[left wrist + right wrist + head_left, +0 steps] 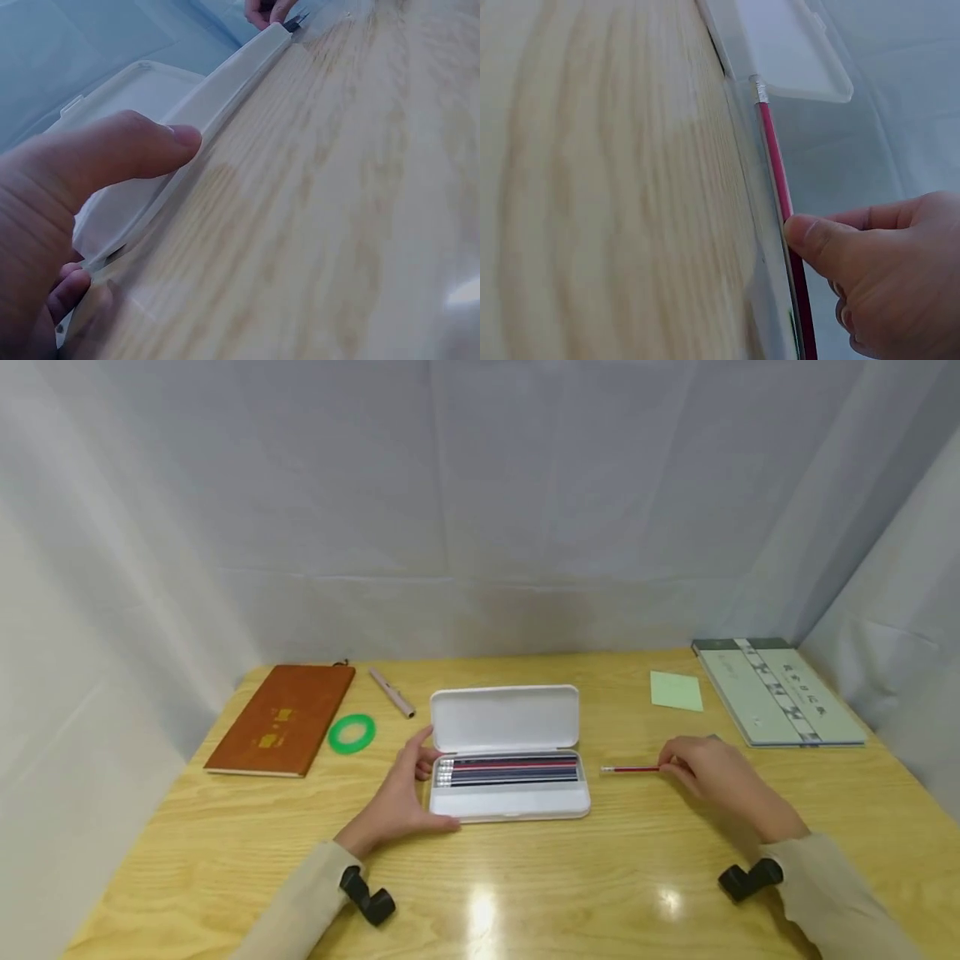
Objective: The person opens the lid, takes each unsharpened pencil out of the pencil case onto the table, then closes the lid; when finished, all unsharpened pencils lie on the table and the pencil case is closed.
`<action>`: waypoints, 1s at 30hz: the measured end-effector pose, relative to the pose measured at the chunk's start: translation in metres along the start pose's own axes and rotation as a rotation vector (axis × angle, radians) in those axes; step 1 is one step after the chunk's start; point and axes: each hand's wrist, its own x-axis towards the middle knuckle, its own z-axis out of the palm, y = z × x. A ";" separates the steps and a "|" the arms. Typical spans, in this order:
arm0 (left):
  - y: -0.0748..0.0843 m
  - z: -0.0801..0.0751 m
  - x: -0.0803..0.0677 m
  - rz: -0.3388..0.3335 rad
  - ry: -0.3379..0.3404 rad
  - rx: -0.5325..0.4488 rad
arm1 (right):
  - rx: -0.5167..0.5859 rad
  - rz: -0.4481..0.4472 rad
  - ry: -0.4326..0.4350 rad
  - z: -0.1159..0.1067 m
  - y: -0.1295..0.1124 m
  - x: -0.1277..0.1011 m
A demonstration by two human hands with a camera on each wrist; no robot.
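Observation:
A white pencil case (513,805) lies with its lid tipped back on the table, several dark and red pencils (510,770) side by side in its rear compartment. My left hand (401,797) holds the case's left end, thumb along the front edge and fingers curled at the left side. To the right of the case, my right hand (708,768) pinches a red pencil (776,161) between thumb and fingers. The pencil's silver-and-white eraser end points left toward the case, close to its right end; the hand hides part of its other half in the head view.
On the left lie a brown notebook (288,718), a green ring (352,733) and a pale capped pen (392,692). A light green sticky note (676,691) and a pale green book (780,693) lie at the back right. Behind the wooden table (525,877) hangs a white curtain (495,510).

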 end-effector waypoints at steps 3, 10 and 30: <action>-0.001 -0.004 -0.004 0.000 0.009 0.002 | 0.000 -0.022 0.011 0.002 -0.001 0.002; -0.003 -0.007 -0.007 0.017 0.007 -0.003 | 0.036 -0.036 0.009 0.006 -0.003 0.005; -0.003 -0.006 -0.006 0.030 0.018 0.005 | 0.414 -0.111 -0.144 0.034 -0.079 0.090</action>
